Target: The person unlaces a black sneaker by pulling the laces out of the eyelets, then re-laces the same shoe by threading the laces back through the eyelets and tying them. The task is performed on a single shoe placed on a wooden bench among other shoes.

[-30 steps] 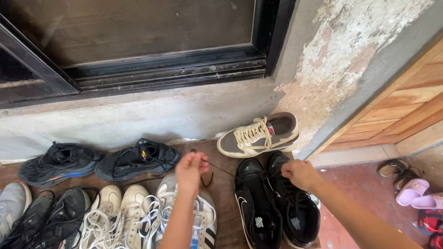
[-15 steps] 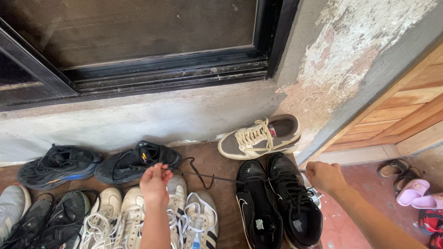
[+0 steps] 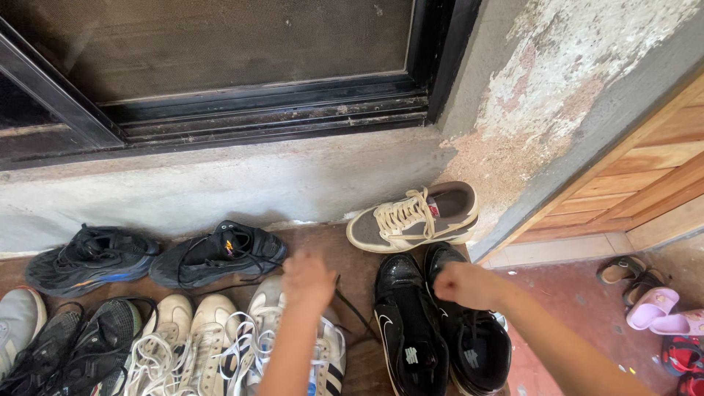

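So the left hand (image 3: pixel 308 279) has swung back to the right compared with half a second ago, when it was out over the white sneakers (image 3: pixel 220 345) with the black lace (image 3: pixel 352 306) stretched long across the floor. Now it sits closer to the black shoes (image 3: pixel 433 330), and the lace hangs in a short, slacker line from under the fist down toward the left black shoe, so it looks like the pull-out is over and the lace is being brought back in for another pass. The right hand (image 3: pixel 463 284) has come up a bit too and rests right on top of the right black shoe near its tongue. Pose-wise, both forearms come in from the bottom edge, knuckles up. Left fingers are curled into a fist pinching the lace end, far as I can see. Right fingers are clenched as well, but what they're gripping I can't tell. The black pair stands side by side just below the tan sneaker (image 3: pixel 414 218) by the wall.
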